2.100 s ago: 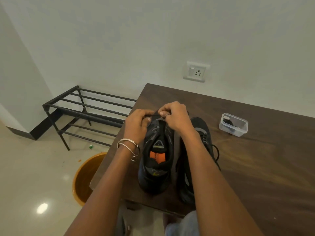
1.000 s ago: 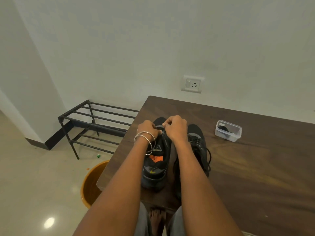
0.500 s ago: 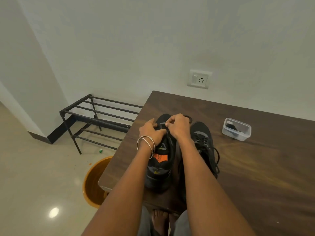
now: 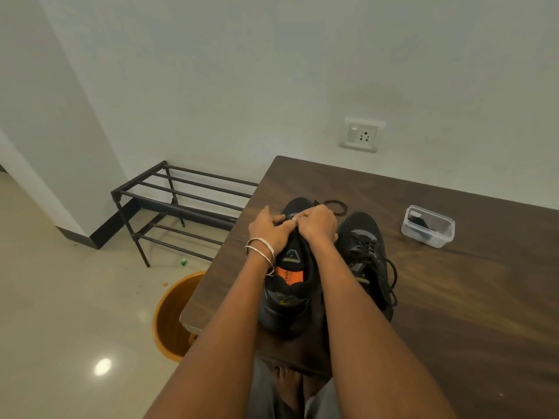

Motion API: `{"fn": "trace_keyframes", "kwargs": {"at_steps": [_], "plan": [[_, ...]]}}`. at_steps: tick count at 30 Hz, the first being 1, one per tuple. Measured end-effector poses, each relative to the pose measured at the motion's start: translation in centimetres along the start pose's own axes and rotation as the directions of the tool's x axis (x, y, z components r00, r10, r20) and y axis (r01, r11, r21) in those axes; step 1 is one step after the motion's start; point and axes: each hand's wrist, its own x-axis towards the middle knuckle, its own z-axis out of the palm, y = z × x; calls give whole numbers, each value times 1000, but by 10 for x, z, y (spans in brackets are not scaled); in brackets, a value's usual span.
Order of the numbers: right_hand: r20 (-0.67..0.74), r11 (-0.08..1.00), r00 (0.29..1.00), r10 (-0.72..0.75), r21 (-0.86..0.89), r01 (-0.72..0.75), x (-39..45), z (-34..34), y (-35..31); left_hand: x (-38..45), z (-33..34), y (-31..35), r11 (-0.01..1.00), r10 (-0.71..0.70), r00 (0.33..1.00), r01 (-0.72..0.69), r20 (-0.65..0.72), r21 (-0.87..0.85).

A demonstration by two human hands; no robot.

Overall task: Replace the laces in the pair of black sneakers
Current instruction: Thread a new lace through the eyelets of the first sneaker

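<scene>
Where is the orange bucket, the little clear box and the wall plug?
orange bucket (image 4: 174, 316), head view, inner wall
clear box (image 4: 428, 235), head view, front wall
wall plug (image 4: 361, 136), head view, faceplate middle

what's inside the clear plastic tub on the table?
The clear tub on the table holds something dark, black with a small pale patch near the back wall. Too small to tell what it is; its underside and the tub's floor are hidden.

Black sneakers (image 4: 364, 252), orange insole (image 4: 286, 275), seemingly dark-brown table (image 4: 453, 297).
</scene>
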Motion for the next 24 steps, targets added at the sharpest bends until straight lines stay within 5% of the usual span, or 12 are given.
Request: {"fn": "trace_keyframes", "kwargs": {"at_steps": [9,17,24], "plan": [[38,974,976,215,64,-217,-1,-2,-14,9,-6,-3,997,21,995,-27,93,66],[103,966,974,204,140,-217,3,3,-9,8,0,-5,1000,18,1000,-18,13,13],[-1,992,992,123,-11,-123,-3,-4,-12,7,-8,2,982,64,986,-90,154,167]]}}
